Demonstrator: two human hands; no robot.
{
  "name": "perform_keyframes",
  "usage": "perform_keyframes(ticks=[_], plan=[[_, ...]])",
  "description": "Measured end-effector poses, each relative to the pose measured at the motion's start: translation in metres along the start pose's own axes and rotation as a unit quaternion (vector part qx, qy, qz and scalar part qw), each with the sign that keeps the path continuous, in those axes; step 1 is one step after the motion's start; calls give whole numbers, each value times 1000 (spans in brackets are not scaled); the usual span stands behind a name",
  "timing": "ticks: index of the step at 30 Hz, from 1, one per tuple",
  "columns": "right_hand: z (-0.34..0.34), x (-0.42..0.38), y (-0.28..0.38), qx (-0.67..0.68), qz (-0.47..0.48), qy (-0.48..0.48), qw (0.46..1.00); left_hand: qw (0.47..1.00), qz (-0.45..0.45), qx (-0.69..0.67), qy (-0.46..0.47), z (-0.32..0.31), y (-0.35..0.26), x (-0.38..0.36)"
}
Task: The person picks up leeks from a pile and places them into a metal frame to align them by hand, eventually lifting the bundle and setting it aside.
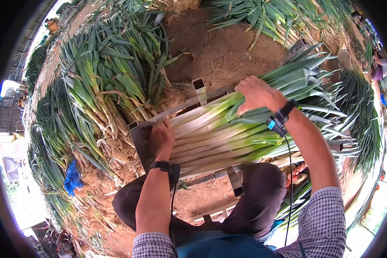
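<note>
A thick row of leeks [219, 133] lies across a metal frame [138, 146] in front of me, white stems to the left and green leaves to the right. My left hand [162, 135] is at the stem ends, beside the frame's left end plate, with its fingers stretched out along the ends. My right hand [260, 94] rests over the far edge of the leeks where stems turn to leaves. Its thumb and fingers are apart, and the palm side is hidden. Both wrists wear dark straps with small devices and cables.
Piles of leeks [112, 73] stand at the left, with more leeks [279, 19] at the far side and along the right. Upright square metal posts [199, 88] rise from the frame. A blue scrap [73, 177] lies at the left. My knees [262, 189] are close under the frame.
</note>
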State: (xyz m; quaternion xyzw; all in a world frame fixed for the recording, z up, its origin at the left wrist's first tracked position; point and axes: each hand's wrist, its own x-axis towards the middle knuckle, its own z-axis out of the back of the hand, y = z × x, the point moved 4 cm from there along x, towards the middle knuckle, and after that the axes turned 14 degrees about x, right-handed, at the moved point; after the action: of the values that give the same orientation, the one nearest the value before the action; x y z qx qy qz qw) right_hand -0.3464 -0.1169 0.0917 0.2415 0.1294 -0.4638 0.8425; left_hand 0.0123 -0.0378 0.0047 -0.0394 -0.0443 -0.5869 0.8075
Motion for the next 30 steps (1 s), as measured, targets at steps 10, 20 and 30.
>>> perform_keyframes(ticks=[10,20,30], plan=[[-14,-71,14,0,102,-297,949,990,-21,-50,-134,-13,-7,-12],[-39,-34,11,-3,-11,-283,959,998,29,42,-38,-14,-2,-12],[-25,-18,10,19,76,-210,975,996,16,-31,-85,-20,1,-17]])
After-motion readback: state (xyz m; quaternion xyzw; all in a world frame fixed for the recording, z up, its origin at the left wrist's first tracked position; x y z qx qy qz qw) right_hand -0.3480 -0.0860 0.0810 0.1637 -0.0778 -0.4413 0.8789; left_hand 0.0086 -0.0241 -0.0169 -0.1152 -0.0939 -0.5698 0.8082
